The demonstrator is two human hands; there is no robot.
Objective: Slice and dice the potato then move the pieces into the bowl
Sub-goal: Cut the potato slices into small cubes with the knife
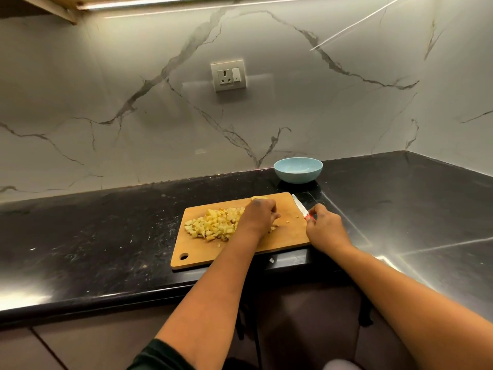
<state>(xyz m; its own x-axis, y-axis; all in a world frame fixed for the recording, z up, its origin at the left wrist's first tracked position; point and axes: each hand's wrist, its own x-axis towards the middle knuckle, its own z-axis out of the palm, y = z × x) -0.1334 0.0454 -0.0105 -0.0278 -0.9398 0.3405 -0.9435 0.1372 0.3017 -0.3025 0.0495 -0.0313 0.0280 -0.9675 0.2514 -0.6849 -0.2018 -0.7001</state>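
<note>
Head view: diced potato (213,224) heaped mid-frame on the cutting board (282,236), touching the left hand (260,216), fingers curled; right hand (324,227) grips the knife (301,208). Bowl (298,170) lies beyond, upper right.

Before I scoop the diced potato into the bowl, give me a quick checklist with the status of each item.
1. Potato fully diced: not ok; diced potato pile is done, but the left hand covers a potato chunk.
2. Blue bowl in view and empty: ok.
3. Knife blade away from fingers: ok; right hand pinches its red handle.
4. Cutting board fully on the counter: ok.
5. Stray bits gathered: not ok.
</note>
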